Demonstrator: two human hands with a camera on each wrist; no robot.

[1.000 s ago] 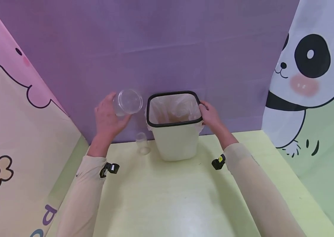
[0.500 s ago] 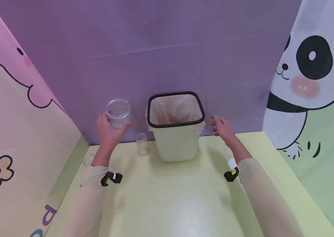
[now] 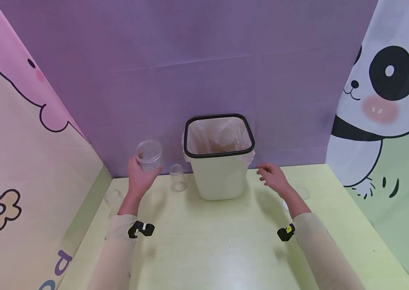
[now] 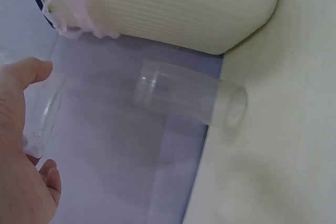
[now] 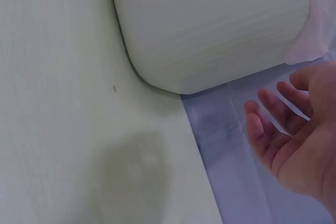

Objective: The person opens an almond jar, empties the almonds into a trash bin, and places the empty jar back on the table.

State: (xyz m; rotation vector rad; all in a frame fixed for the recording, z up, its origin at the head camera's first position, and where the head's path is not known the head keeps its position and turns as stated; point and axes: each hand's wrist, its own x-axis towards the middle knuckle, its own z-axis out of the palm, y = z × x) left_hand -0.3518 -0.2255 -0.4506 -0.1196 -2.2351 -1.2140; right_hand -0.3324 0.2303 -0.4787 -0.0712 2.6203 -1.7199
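Observation:
My left hand point(image 3: 140, 179) grips a clear round jar point(image 3: 150, 155) by its side, its rim facing up, to the left of the bin. In the left wrist view the thumb and fingers of that hand curl round the jar point(image 4: 42, 114). A cream trash bin point(image 3: 219, 177) with a black rim and a thin plastic liner point(image 3: 204, 135) stands at the back of the table. Beside the bin's right side my right hand point(image 3: 274, 178) hovers with loosely bent fingers, holding nothing. The right wrist view shows this hand point(image 5: 299, 135) apart from the bin wall point(image 5: 210, 30).
A slim clear cylinder point(image 3: 177, 178) stands left of the bin, near the purple backdrop point(image 3: 204, 80). Another clear container point(image 3: 113, 197) is by the table's left edge. Behind my right wrist lie a clear round piece point(image 3: 303, 193) and a white one point(image 3: 285, 206).
My right hand has let go of the bin's rim and moved down and right of it. My left hand has lowered the jar and turned it upright.

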